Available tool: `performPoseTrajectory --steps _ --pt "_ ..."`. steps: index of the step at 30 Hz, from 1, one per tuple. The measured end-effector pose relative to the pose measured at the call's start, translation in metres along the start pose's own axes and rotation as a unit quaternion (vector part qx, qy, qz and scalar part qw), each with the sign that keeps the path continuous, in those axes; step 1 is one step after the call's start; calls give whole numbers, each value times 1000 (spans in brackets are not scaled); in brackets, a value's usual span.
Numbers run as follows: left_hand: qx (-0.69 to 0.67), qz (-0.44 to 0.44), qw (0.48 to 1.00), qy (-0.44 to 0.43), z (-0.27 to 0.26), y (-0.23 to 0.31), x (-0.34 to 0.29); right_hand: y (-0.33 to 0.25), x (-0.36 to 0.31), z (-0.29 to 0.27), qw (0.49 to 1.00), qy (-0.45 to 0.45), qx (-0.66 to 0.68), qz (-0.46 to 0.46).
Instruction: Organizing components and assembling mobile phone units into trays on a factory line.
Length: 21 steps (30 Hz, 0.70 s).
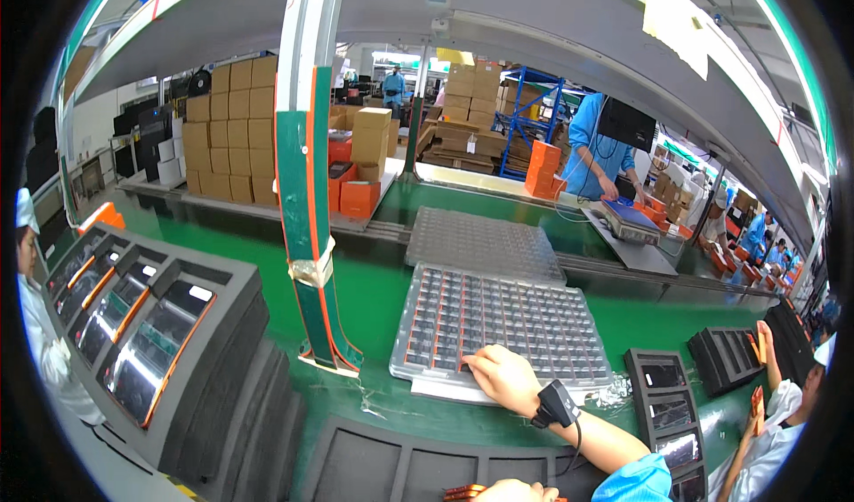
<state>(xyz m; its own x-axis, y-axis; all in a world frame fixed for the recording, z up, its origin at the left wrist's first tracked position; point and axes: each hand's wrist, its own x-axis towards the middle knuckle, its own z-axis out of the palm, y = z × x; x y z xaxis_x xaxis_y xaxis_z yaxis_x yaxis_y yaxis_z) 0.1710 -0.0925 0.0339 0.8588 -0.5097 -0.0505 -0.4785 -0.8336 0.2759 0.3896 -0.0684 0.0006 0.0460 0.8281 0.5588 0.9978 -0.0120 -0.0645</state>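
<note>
A clear plastic tray (592, 342) with rows of small compartments, holding small dark parts with orange lines between some rows, lies on the green bench. Over its near edge reaches my right hand (505, 377), thumb and fingers pinched together at one compartment. What sits between those fingertips is too small to name. At the bottom edge my left hand (516, 491), partly cut off, is closed around flat dark pieces with orange edges (463, 492). Beneath it lies a black foam tray (445, 456) with wide recesses.
Another compartment tray (480, 240) lies behind. Stacked foam trays (222, 324) holding glossy black panels stand left; more foam trays (663, 404) lie right. A green-and-orange post (307, 191) rises left of centre. Co-workers sit at both sides; another person (583, 160) stands across the bench.
</note>
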Motion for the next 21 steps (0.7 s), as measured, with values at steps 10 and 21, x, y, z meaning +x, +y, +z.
performPoseTrajectory --steps 10,21 --pt "-2 18 1000 1 -1 -8 2 -3 -12 5 999 3 20 46" --pt "-1 16 1000 -17 -7 -6 0 -7 -16 6 999 -13 -33 -15"
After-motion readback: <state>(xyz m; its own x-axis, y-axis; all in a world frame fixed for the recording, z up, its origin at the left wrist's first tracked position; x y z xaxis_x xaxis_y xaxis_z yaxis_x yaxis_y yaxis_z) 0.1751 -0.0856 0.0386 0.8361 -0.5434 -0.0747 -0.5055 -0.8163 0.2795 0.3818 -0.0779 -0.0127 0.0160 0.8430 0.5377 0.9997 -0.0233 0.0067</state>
